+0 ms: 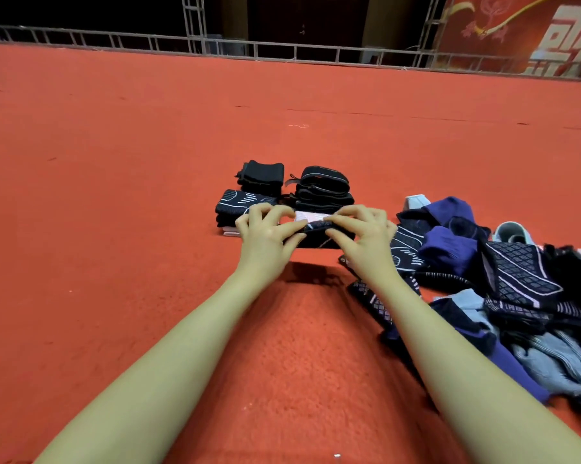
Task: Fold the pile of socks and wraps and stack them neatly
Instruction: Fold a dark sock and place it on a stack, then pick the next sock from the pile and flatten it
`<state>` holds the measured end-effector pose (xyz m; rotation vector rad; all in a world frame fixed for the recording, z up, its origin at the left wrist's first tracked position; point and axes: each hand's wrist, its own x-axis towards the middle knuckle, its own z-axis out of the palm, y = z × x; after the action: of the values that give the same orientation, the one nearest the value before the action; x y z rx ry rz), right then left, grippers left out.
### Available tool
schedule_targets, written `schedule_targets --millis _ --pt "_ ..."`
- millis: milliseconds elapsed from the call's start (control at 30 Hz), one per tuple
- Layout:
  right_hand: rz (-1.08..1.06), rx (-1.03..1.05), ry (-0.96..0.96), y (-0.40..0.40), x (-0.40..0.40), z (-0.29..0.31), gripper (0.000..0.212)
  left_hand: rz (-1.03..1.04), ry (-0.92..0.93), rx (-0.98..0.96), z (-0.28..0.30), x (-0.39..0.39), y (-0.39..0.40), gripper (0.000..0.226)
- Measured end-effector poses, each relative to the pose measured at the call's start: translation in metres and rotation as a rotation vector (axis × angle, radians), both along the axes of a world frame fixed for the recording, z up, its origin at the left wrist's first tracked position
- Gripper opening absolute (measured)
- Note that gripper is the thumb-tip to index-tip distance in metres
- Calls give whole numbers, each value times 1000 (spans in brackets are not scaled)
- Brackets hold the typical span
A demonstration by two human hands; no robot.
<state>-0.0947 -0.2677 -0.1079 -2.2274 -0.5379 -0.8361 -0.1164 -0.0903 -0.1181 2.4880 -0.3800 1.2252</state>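
The red carpet (pixel 148 195) runs wide and bare from 9 o'clock round to 12 o'clock, all the way to the metal railing (pixel 282 50) at the far edge. At 3 o'clock the room is tighter: the unfolded pile (pixel 503 289) of dark patterned, purple and grey socks and wraps sprawls there, its near edge touching my right forearm.

Between my hands I hold a folded sock (pixel 316 231), dark with pale lines and a pink-white cuff on top. Its long axis runs from 9 o'clock to 3 o'clock, and it sits lifted just above the carpet, casting a shadow beneath.

My left hand (pixel 265 234) pinches the sock's left end, fingers curled over the top, thumb below. My right hand (pixel 362 232) clamps the right end the same way. Both forearms reach straight forward, converging toward 12 o'clock, wrists level.

Just beyond the sock stand three finished stacks: the patterned stack (pixel 235 204) at 11 o'clock, close beside my left fingers, the plain black stack (pixel 262 175) behind it, and the strapped wrap stack (pixel 324 189) at 12 o'clock.
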Motion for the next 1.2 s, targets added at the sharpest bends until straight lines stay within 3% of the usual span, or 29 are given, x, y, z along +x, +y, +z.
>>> schedule_targets --millis 167,400,600,733,833,933,1000,1100,1200 --pt "-53 -15 -77 -7 60 8 20 18 -49 85 11 65 -7 24" --pt "-94 -198 -203 -14 123 -10 22 33 -106 227 -5 127 -7 16" --pt "51 -306 -12 -20 112 -54 25 -90 168 313 -49 117 -7 26" --pt "36 -357 150 -19 105 -58 29 -29 433 271 -65 100 -13 45" --pt "-16 -480 238 -16 99 -57 31 -8 512 214 -57 94 -18 47" --pt "-69 -591 309 -9 90 -44 31 10 567 301 -49 88 -15 54" --pt "-103 -645 349 -7 82 -36 41 25 580 339 -45 77 -15 58" --pt "-135 -593 383 -12 60 -27 57 14 553 296 -40 49 -17 59" --pt "-129 -500 378 -24 36 -16 50 -1 540 280 -34 23 -27 54"
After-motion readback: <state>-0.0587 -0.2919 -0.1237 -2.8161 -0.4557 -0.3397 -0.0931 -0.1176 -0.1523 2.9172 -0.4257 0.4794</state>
